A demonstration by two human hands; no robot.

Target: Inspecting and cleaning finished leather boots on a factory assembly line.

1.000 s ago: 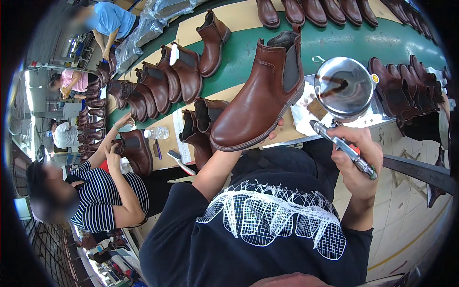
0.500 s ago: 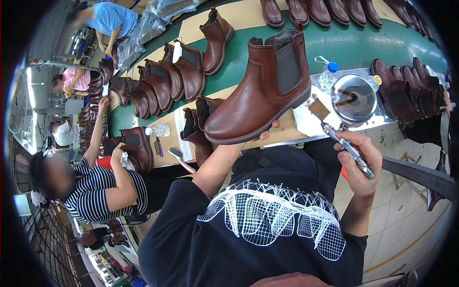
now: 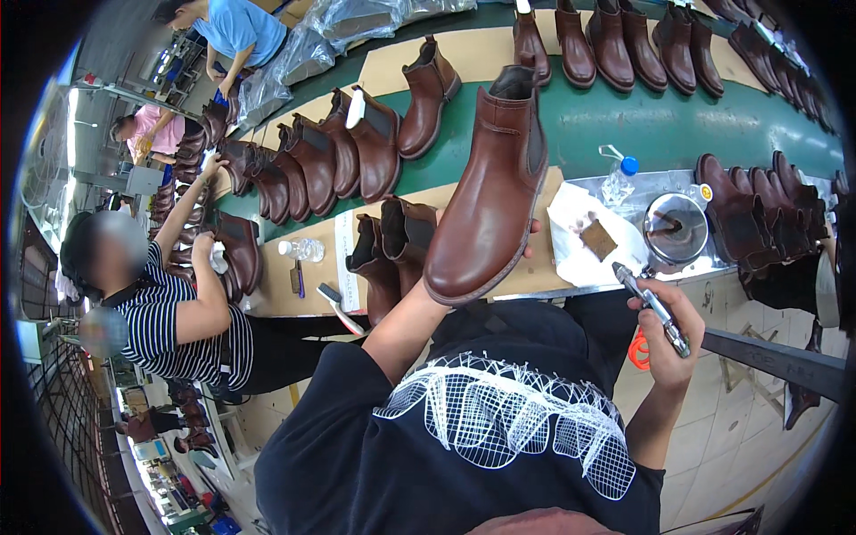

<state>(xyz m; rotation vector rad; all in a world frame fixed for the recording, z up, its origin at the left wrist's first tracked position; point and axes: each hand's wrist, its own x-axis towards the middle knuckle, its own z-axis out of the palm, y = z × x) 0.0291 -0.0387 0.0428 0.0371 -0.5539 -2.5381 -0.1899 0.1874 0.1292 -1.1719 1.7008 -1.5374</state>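
A brown leather ankle boot point(image 3: 486, 196) with dark elastic side panels rests on my left hand point(image 3: 533, 241), which grips it from underneath. Only some fingertips show past the sole; the boot hides the rest. Its toe points down toward me and its shaft points away. In my right hand point(image 3: 667, 332) is a silver metal spray gun point(image 3: 655, 310), fingers wrapped round its body, the nozzle end facing the table. Right by the gun is a round metal cup point(image 3: 675, 229) with brown liquid inside; whether they are joined I cannot tell. An orange coil point(image 3: 638, 349) hangs beside this hand.
Several more boots point(image 3: 303, 165) stand in rows along the green table point(image 3: 588, 125). A brown pad point(image 3: 598, 239), a plastic bottle point(image 3: 617, 183) and a brush point(image 3: 341, 308) lie nearer. A co-worker in stripes point(image 3: 192, 308) works at left. A dark bar point(image 3: 776, 352) juts in at right.
My left hand has turned the boot, so its toe now points more toward me and less of the side panel shows. My right hand keeps its hold. The head view has shifted a little.
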